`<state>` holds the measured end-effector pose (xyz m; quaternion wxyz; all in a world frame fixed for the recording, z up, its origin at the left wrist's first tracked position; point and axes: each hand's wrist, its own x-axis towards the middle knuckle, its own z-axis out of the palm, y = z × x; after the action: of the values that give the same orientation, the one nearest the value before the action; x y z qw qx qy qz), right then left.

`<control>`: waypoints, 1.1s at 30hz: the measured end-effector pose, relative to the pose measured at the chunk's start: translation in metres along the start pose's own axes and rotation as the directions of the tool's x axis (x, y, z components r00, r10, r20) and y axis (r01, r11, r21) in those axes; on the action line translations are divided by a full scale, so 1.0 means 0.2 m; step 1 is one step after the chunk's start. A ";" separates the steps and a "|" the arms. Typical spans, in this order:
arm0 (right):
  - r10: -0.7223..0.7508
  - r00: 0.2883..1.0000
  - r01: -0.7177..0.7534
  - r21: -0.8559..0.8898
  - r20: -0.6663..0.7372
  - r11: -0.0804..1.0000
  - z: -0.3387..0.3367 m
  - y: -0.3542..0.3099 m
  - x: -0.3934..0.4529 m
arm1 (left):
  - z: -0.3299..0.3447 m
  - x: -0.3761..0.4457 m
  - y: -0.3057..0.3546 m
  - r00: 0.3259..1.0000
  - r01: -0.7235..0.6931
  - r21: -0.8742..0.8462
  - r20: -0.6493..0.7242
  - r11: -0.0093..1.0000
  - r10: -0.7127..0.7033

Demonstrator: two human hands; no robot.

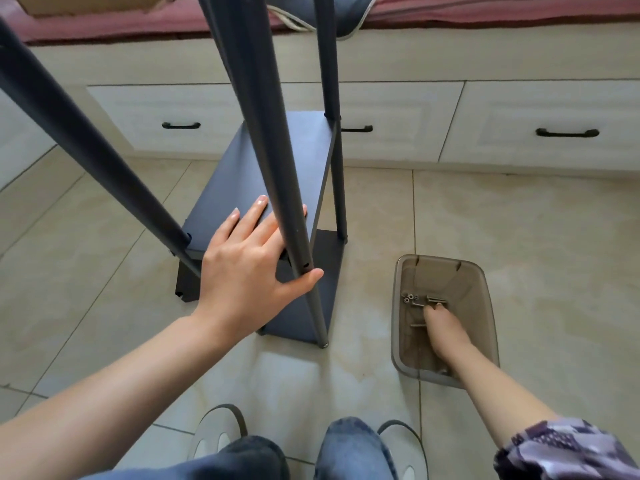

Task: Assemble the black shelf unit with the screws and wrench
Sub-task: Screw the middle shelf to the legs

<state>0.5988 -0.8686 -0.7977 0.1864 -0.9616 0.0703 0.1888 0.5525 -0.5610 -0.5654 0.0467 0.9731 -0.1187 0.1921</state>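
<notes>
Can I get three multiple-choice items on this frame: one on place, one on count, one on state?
1. Where are the loose screws?
A. On the shelf board
B. In the translucent brown bin
C. On the floor tiles

2. How many black drawer handles show on the cabinet behind?
A. One
B. Three
C. Five

3. What is the left hand doing?
A. Resting flat on the shelf board beside a pole
B. Turning a wrench
C. Hanging idle

Answers: 1 B, the screws lie on the bottom of the bin, where the right hand reaches. 2 B, three drawer handles are visible, one partly hidden by a pole. 3 A, straight fingers lie on the shelf board, the thumb against the pole.
</notes>
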 end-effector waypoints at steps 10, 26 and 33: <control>-0.082 0.997 0.080 -0.139 -0.008 0.987 0.00 -0.15 -0.11 | -0.01 0.00 0.01 1.000 0.000 -0.018 0.015 1.000 0.000; -0.142 0.858 0.452 0.596 -0.494 0.664 -0.59 -0.68 -0.81 | -0.04 0.00 0.00 0.990 0.006 -0.020 0.144 1.000 -0.003; -0.218 0.828 0.539 0.628 -0.517 0.561 -0.69 -0.87 -1.04 | -0.03 -0.01 -0.02 0.993 -0.002 -0.042 0.119 0.999 0.007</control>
<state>0.4900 -0.7472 -0.5404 0.5862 -0.8038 -0.0363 -0.0944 0.5504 -0.5566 -0.5609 0.0593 0.9814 -0.1273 0.1310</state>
